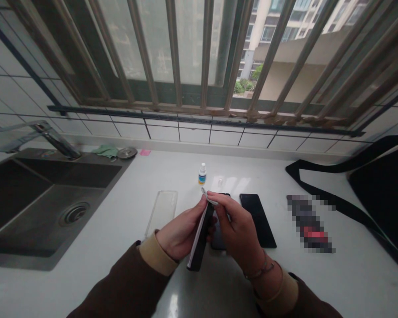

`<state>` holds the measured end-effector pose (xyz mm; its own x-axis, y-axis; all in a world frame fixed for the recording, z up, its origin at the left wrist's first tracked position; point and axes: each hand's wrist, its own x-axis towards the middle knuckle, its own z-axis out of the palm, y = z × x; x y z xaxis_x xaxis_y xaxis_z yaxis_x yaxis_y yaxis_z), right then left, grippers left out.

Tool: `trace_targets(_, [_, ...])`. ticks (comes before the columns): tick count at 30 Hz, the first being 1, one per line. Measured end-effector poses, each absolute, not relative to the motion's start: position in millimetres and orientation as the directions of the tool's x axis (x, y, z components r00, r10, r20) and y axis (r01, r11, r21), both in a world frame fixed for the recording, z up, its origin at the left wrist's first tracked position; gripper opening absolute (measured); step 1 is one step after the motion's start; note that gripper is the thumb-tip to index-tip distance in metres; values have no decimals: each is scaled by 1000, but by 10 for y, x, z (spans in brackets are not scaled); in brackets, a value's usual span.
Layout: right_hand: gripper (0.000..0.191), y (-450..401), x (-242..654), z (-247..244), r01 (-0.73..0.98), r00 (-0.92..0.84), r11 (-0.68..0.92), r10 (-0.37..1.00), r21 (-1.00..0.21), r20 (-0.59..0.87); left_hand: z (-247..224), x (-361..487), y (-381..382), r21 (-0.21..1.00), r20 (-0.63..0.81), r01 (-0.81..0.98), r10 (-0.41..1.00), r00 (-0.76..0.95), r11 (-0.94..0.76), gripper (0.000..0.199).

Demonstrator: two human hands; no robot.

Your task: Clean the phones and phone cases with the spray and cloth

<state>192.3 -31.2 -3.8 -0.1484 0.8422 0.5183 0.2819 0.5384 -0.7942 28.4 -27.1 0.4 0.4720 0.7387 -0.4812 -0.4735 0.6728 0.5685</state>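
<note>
Brown sleeves (119, 278), dark slab (199, 247) between hands, left hand (182, 232) clasping it, right hand (236, 218) at its upper end, grip unclear.

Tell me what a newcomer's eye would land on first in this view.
Probably the two hands at the centre: the left hand grips a dark slab with a whitish edge, seen nearly edge-on, and the right hand is at its far end. Just beyond them stands a small white-capped bottle. Metal bars cross the window behind the counter, and a dark sink sits at the left.
</note>
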Motion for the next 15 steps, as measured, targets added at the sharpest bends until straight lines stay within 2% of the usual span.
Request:
trace_targets(4, [31, -320, 1881, -33, 236, -252, 608, 792, -758, 557, -33, 287, -194, 552, -428, -602, 816, 389, 576, 42])
trace_targets(7, [30, -356, 1863, 17, 184, -365, 698, 703, -692, 611, 3, 246, -131, 483, -426, -703, 842, 332, 522, 32])
trace_targets(10, [31, -406, 1873, 92, 138, -462, 770, 606, -623, 647, 85, 176, -97, 435, -538, -719, 796, 276, 543, 39])
trace_targets(15, [36, -479, 1896, 165, 114, -576, 866, 457, -487, 678, 190, 64, -91, 457, -642, -682, 742, 192, 571, 55])
